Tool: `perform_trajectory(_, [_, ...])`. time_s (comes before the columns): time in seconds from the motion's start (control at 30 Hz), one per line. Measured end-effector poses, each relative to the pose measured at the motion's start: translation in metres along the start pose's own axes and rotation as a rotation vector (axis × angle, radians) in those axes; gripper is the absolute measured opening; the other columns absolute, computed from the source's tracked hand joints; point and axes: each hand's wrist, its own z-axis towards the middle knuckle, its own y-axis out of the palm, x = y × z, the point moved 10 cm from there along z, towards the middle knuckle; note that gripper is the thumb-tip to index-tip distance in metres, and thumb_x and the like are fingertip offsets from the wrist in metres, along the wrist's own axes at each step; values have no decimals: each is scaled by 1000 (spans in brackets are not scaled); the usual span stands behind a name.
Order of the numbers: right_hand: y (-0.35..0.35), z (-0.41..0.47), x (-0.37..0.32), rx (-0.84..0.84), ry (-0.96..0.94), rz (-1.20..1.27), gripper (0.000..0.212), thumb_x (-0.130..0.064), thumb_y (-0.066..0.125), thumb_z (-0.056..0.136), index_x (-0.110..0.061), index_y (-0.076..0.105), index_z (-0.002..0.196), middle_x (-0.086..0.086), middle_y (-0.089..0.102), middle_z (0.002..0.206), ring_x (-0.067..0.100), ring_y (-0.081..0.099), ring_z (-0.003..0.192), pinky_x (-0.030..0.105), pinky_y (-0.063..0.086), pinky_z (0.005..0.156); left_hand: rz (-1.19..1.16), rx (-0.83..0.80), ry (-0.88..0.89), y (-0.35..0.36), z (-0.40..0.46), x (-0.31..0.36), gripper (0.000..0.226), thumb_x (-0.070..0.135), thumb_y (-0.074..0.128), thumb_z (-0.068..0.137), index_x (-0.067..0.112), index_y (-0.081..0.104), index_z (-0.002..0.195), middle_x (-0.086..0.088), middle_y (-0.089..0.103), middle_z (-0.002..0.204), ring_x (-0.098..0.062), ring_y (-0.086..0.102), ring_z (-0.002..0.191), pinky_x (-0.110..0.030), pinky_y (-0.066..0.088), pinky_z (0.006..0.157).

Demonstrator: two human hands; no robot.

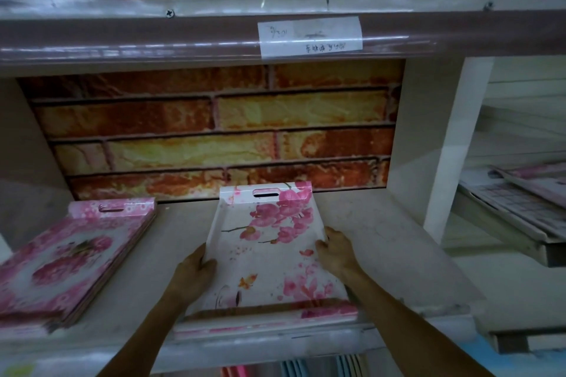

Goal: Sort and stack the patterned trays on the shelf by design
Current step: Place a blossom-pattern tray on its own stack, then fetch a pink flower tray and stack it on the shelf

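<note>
A: Item one, blossom tray (263, 254): white ground, pink orchid print, slot handle at the far end. Location: middle of the shelf (382, 239), lying flat, near edge at the shelf lip. There seems to be another tray of like print under it, though we cannot tell how many.

B: Holding status?

A: Our left hand (196, 272) grips the left rim, thumb over the edge; our right hand (335, 249) grips the right rim the same way.

B: Handling notes?

A: We judge it light, stiff and thin, with a glossy face that may slip. We would hold it by the raised side rims or the slot, never the printed face.

B: Item two?

A: Pink rose stack (73, 260), shelf left, well apart from the blossom tray. A different design, so a separate pile.
</note>
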Motion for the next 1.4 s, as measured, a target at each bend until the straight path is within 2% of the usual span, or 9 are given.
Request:
perform_trajectory(0.13, [-3,-3,0,-76,32,58,17,-17,50,96,-15,61,108,0,66,101,2,61,74,6,44,50,97,-58,-10,1,5,-4,43,22,46,99,18,42,142,-11,58,133,-23,58,102,-33,47,90])
perform_trajectory(0.3, [-45,-7,3,-6,14,102,18,-33,60,92,-18,61,102,-7,64,99,12,61,93,17,45,73,58,41,-31,-20,15,5,35,20,58,94,13,57,128,-14,59,125,-31,59,103,-37,47,85])
perform_trajectory(0.43, [-106,-15,-5,130,-76,185,14,-29,67,87,-19,68,96,-3,71,98,17,67,93,34,55,88,-102,155,169,-19,6,69,25,12,60,93,12,65,118,-10,63,122,-24,58,102,-28,44,84])
perform_trajectory(0.5, [-142,-26,-15,178,-145,188,10,-29,66,88,-20,68,91,-4,71,92,12,67,88,34,56,86,-284,119,241,-5,-6,110,20,5,59,93,11,69,109,-6,67,114,-22,63,94,-15,50,75])
perform_trajectory(0.7, [-244,-81,-23,277,-288,189,10,-25,63,91,-17,69,90,-6,70,87,2,63,78,17,50,73,-507,-18,403,57,-44,212,21,6,52,96,12,71,104,-8,75,90,-23,72,82,-32,58,75])
perform_trajectory(0.9, [-348,-131,6,356,-336,240,15,-17,64,89,-26,69,79,-8,71,77,7,65,75,30,53,75,-579,-120,464,140,-71,295,25,1,47,97,12,70,98,-15,72,89,-33,69,78,-33,57,68])
perform_trajectory(1.03, [-415,-164,34,406,-352,269,14,-14,61,92,-15,70,81,4,71,79,13,66,74,31,53,73,-581,-213,509,202,-98,355,22,2,49,97,9,70,99,-13,72,85,-34,70,76,-37,58,69])
perform_trajectory(1.23, [-504,-202,89,457,-324,324,12,-9,60,92,-9,70,86,2,72,80,15,67,77,24,53,71,-723,-463,365,311,-137,439,19,5,51,97,0,64,110,-22,69,98,-34,70,79,-35,62,70])
perform_trajectory(1.4, [-561,-219,133,471,-253,347,14,-12,58,94,-11,70,87,0,72,80,10,67,76,24,53,69,-870,-620,118,384,-150,478,22,6,56,95,1,59,116,-23,69,109,-36,70,97,-41,56,88])
